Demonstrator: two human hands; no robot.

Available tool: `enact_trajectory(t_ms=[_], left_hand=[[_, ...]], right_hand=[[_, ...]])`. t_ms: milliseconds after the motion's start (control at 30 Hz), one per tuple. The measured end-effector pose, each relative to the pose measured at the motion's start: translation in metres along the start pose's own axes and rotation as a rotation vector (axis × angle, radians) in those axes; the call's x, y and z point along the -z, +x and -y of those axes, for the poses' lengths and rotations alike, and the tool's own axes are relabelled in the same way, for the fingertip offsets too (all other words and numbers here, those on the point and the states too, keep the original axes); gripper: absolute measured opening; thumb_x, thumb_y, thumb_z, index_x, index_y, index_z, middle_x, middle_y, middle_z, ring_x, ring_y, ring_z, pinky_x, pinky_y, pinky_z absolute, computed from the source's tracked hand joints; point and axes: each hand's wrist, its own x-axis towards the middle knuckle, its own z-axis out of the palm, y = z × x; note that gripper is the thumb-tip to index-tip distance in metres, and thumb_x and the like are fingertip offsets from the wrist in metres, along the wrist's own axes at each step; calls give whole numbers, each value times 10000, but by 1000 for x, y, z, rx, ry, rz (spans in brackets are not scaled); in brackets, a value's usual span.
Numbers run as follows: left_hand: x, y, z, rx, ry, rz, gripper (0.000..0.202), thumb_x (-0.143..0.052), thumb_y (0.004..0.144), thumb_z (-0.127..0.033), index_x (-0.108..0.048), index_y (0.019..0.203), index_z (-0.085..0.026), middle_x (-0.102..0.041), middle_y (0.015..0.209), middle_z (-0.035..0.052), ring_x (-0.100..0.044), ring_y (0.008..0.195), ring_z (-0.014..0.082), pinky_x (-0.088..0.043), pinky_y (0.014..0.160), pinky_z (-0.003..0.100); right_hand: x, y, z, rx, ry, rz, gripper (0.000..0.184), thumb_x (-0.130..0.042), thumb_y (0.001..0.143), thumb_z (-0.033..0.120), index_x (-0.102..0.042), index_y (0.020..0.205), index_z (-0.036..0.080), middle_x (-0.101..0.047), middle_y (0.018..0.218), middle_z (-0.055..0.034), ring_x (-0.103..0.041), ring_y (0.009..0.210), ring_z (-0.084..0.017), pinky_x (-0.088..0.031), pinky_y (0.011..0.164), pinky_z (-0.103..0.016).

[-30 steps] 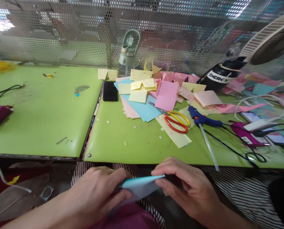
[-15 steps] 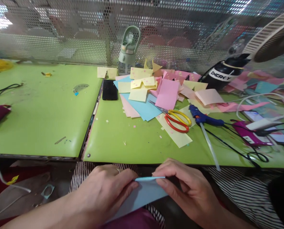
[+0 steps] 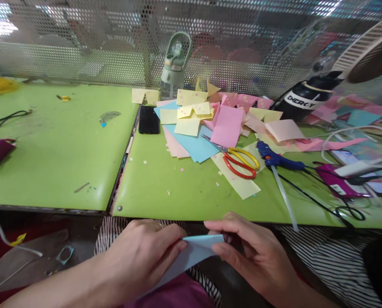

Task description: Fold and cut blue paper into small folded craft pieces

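A light blue sheet of paper (image 3: 191, 253) is held over my lap, just in front of the table's near edge. Its upper edge looks folded over. My left hand (image 3: 146, 252) pinches the paper between thumb and fingers at the left end of that edge. At the right end is my right hand (image 3: 249, 250), its thumb on the near face of the paper. The right index finger is stretched above the edge, apart from it, while other fingers are partly hidden behind the sheet.
Scissors (image 3: 240, 162) with red and yellow handles lie on coloured paper pieces (image 3: 228, 126). Right of them rests a blue glue gun (image 3: 279, 161) with its cable. Farther back stand a green bottle (image 3: 173, 70) and a black phone (image 3: 149, 119). A fan (image 3: 371, 51) rises at right.
My right index finger has lifted off the paper's upper edge, and the right thumb has shifted slightly. More of the folded edge shows. My left hand keeps its hold.
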Motion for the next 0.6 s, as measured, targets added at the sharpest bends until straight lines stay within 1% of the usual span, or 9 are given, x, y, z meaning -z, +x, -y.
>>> enact_trajectory(t_ms=[67,167,267,300,367,467,600], left_hand=[[0,-1,0,29,1,25,369,-268,1022,-327,-611,956,-208,-661,713,16,-614,609,155,-426,549,250],[1,-2,-1,50,-7,44,369,-303,1016,-394,-621,974,-212,-667,714,16,-636,634,161,-458,572,250],[0,-1,-3,39,-35,-3,381,-410,969,-524,-617,1093,-229,-682,730,10,-663,667,175,-489,585,254],[-1,0,-4,26,-36,-27,400,-423,958,-545,-611,1126,-235,-688,736,11,-670,672,183,-496,582,261],[-2,3,-6,-13,-13,-60,390,-386,981,-514,-615,1127,-234,-690,730,14,-673,656,191,-499,560,275],[-4,7,-8,-64,32,-88,403,-288,1023,-406,-636,1064,-207,-677,691,20,-659,599,186,-489,522,281],[-7,8,-7,-46,60,-110,418,-270,1031,-382,-646,1047,-199,-672,674,24,-655,581,171,-484,516,266]], right_hand=[[0,1,1,31,-6,-1,174,-659,854,305,-687,1015,246,-670,712,12,-612,601,-100,-476,523,-187],[0,1,2,5,-7,0,132,-636,870,319,-701,951,237,-660,671,9,-608,584,-106,-485,530,-194],[-2,2,4,-33,15,23,137,-610,887,330,-702,878,229,-683,678,-6,-617,575,-110,-492,526,-201],[-3,2,5,-38,21,31,138,-613,886,333,-702,874,229,-688,679,-6,-620,573,-109,-493,523,-199],[-6,3,6,-50,15,36,123,-622,879,323,-706,887,233,-694,681,-1,-631,576,-108,-494,516,-193],[-8,2,7,-73,1,19,125,-658,852,327,-707,932,244,-689,674,16,-633,571,-102,-490,492,-179],[-10,-3,6,-170,45,-34,210,-665,841,351,-685,1020,242,-705,708,13,-649,586,-109,-523,502,-179]])
